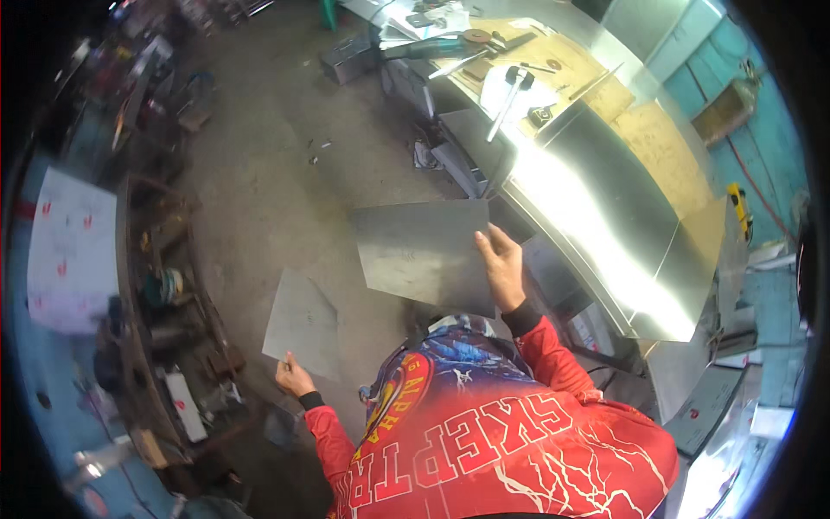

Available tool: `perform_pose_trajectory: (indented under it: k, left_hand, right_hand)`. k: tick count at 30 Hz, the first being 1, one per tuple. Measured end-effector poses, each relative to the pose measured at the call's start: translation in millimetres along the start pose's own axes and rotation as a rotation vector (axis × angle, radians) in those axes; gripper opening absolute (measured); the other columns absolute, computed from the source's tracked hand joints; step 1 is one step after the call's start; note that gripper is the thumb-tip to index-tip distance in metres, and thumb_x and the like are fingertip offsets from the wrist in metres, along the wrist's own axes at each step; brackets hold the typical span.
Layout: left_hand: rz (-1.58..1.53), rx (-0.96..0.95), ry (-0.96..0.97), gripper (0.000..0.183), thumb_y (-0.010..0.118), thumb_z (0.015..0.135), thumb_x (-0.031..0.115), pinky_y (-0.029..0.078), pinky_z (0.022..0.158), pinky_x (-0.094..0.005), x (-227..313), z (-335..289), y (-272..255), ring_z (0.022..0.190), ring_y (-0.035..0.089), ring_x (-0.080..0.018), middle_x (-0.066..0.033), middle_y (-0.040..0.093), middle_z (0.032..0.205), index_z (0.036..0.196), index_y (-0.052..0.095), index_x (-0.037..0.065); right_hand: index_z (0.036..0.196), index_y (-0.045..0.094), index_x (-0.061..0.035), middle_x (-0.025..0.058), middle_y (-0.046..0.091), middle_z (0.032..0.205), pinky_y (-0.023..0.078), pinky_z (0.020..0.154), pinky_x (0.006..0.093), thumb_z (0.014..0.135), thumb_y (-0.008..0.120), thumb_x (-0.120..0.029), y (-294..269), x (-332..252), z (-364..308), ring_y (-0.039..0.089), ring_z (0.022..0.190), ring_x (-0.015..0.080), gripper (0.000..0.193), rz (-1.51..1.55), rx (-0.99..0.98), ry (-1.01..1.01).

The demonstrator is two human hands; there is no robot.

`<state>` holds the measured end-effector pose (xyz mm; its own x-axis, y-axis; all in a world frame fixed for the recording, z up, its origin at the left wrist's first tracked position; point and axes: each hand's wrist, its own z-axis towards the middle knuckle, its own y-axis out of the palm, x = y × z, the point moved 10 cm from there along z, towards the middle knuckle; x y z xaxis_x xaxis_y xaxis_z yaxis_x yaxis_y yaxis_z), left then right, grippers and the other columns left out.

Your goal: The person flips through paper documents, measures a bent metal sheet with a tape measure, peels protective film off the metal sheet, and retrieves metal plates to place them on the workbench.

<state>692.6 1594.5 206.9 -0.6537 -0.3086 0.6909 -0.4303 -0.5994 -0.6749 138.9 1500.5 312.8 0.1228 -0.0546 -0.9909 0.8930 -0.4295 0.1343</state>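
My left hand (295, 377) pinches the lower edge of a small grey metal sheet (298, 324), cut with slanted sides and a pointed top. My right hand (503, 266) grips the right edge of a larger grey metal sheet (419, 255), its thumb lying on the upper face. Both pieces are held up above the floor in front of my body, a short gap between them. Small faint marks show on each sheet. The fingers beneath the sheets are partly hidden.
At the right, a workbench (661, 156) carries a large shiny metal sheet (601, 195), an angle grinder (432, 48) and hand tools. A dark metal box (350, 59) sits on the floor (251, 173). A cluttered rack (164, 320) stands left, beside a white panel (73, 251).
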Motion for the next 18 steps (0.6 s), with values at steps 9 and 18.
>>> perform_pose_trajectory:
  k: [9,18]
  left_hand:
    - [0.005,-0.122,0.186,0.037,0.057,0.095,0.023,0.038,0.054,-0.0366,157.3,185.5,94.8,0.055,0.042,-0.0215,-0.0176,0.052,0.06,0.08,0.053,-0.01]
    - [-0.32,-0.501,0.365,0.037,0.057,0.096,0.019,0.032,0.055,-0.0254,373.2,328.6,247.2,0.061,0.035,-0.0077,0.0019,0.041,0.062,0.07,0.044,-0.005]
  right_hand:
    - [0.12,0.06,0.0059,0.0034,0.067,0.097,0.046,0.075,0.0216,0.091,0.064,-0.013,43.0,-28.6,151.8,0.057,0.085,0.0064,0.035,-0.137,0.247,-0.088]
    - [0.108,0.061,0.0043,0.0009,0.063,0.095,0.043,0.076,0.021,0.093,0.062,-0.01,-5.9,-72.3,231.8,0.053,0.084,0.006,0.021,0.173,0.862,-0.268]
